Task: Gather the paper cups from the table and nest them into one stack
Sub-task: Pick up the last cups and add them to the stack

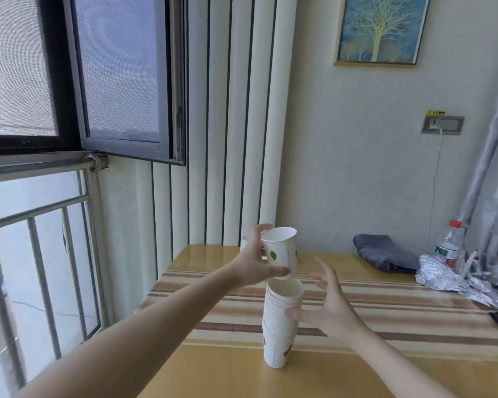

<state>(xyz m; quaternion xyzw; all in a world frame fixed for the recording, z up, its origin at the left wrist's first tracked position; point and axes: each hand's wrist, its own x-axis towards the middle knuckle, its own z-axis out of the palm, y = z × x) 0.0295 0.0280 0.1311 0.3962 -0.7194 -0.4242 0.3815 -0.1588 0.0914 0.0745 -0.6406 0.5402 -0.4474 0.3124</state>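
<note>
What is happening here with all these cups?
A person is stacking paper cups on a table. The left hand holds one cup just above the stack, not yet pushed in. The right hand, fingers spread, steadies the stack with its thumb. Another cup seems to stand behind the left hand.
</note>
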